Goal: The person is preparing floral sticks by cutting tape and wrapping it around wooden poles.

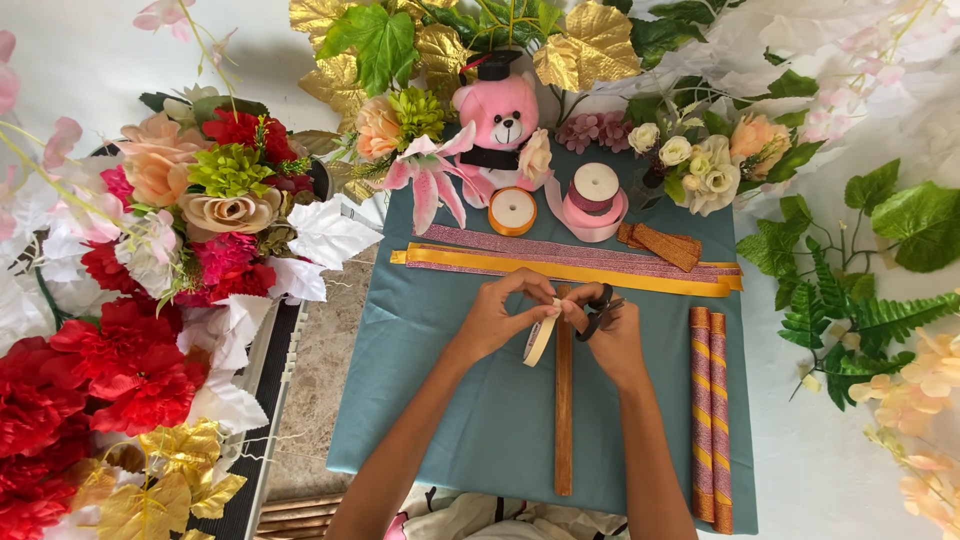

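Cloth (440, 400) on table – 2 ribbon strips (560, 262) lie across far end, teddy (498, 112) behind, 2 rolls (708, 420) at rt edge.

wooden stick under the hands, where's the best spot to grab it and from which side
Probably the near half of the wooden stick. It lies flat on the teal cloth, running straight away from the person, and that stretch is bare. Its far end is covered by the left hand with the tape roll and the right hand with scissors. Come from above, pinching across its narrow width.
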